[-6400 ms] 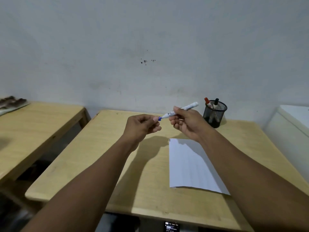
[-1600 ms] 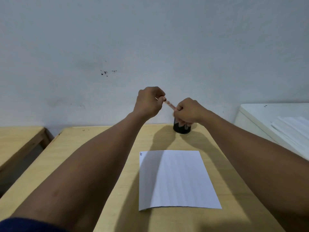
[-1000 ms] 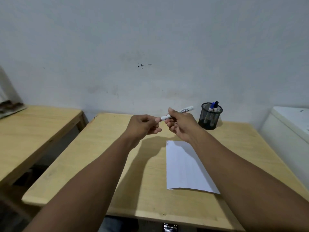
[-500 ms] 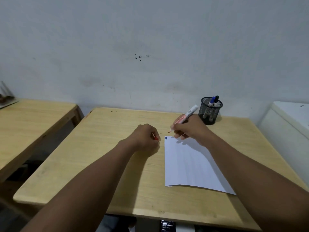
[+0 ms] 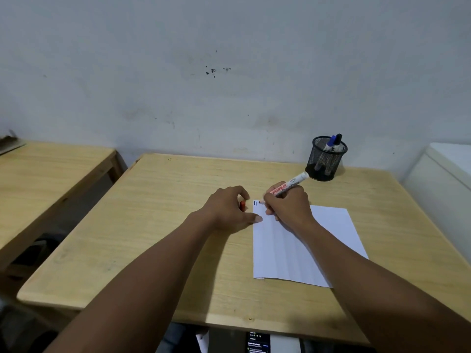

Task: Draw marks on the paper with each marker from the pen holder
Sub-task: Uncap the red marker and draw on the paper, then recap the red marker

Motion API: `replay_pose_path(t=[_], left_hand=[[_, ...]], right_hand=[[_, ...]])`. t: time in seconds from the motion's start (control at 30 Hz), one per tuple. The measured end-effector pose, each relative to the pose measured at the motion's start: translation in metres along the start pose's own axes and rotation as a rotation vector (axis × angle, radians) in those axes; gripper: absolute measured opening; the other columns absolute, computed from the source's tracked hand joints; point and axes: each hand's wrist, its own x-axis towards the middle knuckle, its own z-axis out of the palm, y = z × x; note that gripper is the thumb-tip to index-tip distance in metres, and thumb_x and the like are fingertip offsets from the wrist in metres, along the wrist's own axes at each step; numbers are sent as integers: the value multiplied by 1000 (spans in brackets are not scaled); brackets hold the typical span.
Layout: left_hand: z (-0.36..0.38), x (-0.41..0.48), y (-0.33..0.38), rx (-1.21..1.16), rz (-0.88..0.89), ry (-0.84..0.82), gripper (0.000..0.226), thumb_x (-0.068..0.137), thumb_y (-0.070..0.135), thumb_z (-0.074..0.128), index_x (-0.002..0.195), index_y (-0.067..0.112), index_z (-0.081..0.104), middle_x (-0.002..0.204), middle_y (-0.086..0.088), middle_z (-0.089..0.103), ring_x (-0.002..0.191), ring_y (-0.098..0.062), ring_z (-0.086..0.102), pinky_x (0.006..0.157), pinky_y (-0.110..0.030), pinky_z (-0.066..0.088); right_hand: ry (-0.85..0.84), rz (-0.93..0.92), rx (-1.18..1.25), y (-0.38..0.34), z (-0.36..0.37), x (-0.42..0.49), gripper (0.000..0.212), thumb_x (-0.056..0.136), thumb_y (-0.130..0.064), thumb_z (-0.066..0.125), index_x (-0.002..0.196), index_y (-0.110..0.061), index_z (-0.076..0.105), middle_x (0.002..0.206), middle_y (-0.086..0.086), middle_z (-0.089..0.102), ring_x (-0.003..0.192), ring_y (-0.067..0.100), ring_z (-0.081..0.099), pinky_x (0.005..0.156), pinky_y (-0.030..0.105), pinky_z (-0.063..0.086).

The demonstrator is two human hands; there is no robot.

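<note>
your right hand [image 5: 286, 207] grips red marker [image 5: 289, 186], tip at paper [image 5: 303, 248] far-left corner | barrel slants back-right | left hand [image 5: 226, 210] pinches cap [image 5: 242, 205]

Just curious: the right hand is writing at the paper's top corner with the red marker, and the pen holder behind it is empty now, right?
Not quite. In the head view the pen holder holds two markers; the right hand does write with the red marker at the paper corner.

A pale, scuffed wall [image 5: 229, 72] is seen across the far side, marked by a few small dark specks [image 5: 212, 71]. A light wooden table [image 5: 158, 225] is set against it. A second wooden table [image 5: 46, 174] stands to the left, and a white cabinet [image 5: 443, 179] at the right.
</note>
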Motion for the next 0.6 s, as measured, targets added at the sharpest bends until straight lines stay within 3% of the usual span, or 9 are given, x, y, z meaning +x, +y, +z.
replay_pose_path(t=[0.4, 0.6], left_hand=[[2, 4, 1, -15, -13, -21, 63, 65, 58, 86, 116, 29, 61, 89, 11, 68, 88, -14, 67, 77, -30, 55], [-8, 10, -12, -183, 0, -45, 13, 82, 31, 79, 89, 20, 78, 71, 9, 72, 73, -11, 68, 65, -23, 47]], right_hand=[[-12, 36, -7, 6, 1, 5, 16, 78, -14, 73, 90, -3, 73, 75, 16, 76, 57, 20, 71, 56, 33, 54], [10, 151, 272, -9, -14, 7, 5, 86, -10, 73, 86, -6, 74, 63, 8, 65, 49, 15, 53, 46, 26, 37]])
